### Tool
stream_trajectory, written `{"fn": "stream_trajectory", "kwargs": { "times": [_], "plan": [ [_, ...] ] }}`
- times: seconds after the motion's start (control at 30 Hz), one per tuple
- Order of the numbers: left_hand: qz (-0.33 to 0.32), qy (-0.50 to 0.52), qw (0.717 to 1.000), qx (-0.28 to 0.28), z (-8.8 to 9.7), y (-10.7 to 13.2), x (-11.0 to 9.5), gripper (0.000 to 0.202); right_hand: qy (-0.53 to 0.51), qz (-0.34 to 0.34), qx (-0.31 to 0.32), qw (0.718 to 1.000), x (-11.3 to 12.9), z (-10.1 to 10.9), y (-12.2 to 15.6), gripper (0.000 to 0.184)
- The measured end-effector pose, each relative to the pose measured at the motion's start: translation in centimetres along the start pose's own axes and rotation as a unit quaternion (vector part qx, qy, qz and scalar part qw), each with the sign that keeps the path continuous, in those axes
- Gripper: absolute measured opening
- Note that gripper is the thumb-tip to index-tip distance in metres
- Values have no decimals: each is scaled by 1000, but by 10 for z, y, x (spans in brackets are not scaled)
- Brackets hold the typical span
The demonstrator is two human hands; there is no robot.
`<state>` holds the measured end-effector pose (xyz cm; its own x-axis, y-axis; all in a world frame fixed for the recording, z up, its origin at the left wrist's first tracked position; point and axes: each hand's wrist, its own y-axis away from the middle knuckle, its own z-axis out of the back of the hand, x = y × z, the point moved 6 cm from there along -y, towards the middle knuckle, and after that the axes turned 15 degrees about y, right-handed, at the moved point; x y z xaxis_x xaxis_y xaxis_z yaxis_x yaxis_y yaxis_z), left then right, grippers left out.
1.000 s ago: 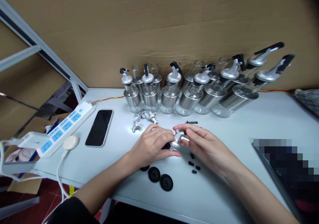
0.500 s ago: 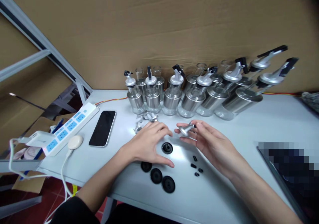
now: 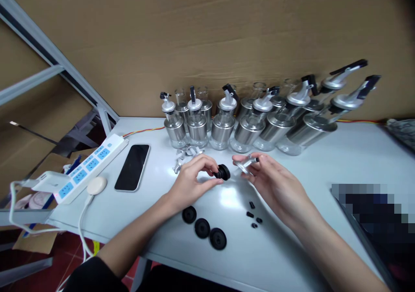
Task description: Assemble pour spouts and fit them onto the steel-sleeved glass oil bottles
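Note:
Between its thumb and fingers, my left hand (image 3: 197,177) pinches a black rubber stopper (image 3: 223,172), lifted off the table with its round flange facing right. My right hand (image 3: 275,184) grips a silver pour spout (image 3: 245,165) just across a small gap; its wide base points left toward the stopper. Below my left hand lie three black stoppers, one of them a round disc-like stopper (image 3: 218,239) nearest the front edge. Several small black caps (image 3: 250,214) lie below my right hand. Behind my left hand rest loose silver spouts (image 3: 188,152).
Glass bottles with metal sleeves (image 3: 222,129) stand in rows along the cardboard wall (image 3: 207,36), several topped with spouts. A phone (image 3: 132,167), a white power strip (image 3: 92,167) and a round white charger (image 3: 97,185) lie at left. A dark, pixelated object (image 3: 366,223) is at right.
My left hand has picked up the black stopper that lay below it and raised it toward the spout. My right hand has turned the spout slightly, its base facing the stopper.

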<state>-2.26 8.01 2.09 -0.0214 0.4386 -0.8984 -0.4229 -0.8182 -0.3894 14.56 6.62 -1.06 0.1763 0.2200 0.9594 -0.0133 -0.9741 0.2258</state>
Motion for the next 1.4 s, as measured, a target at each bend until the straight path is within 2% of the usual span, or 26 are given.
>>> {"fn": "stream_trajectory", "kwargs": {
  "times": [0.2,0.4,0.5,0.63,0.8,1.0,1.13,1.4],
  "plan": [
    [-15,115,993,26,-12,4,-4,15,-5,5,32,999,1,-7,3,28],
    [14,156,986,-57,-1,3,4,10,-15,6,46,999,3,-7,3,26],
    [8,177,981,-75,1,2,6,11,-6,9,51,999,4,-8,3,25],
    [10,181,982,-46,-1,3,8,17,-22,6,66,998,6,-13,6,25],
    [19,118,992,30,-6,4,7,43,-52,-7,81,995,6,-17,8,23],
    [-5,78,991,107,-14,3,1,45,-41,-9,87,995,-1,-17,7,24],
    [-5,68,990,121,-16,3,0,42,-44,-18,93,995,-4,-17,6,22],
    [-3,82,991,107,-16,4,0,36,-111,-45,104,987,-5,-23,10,21]
  ]
}}
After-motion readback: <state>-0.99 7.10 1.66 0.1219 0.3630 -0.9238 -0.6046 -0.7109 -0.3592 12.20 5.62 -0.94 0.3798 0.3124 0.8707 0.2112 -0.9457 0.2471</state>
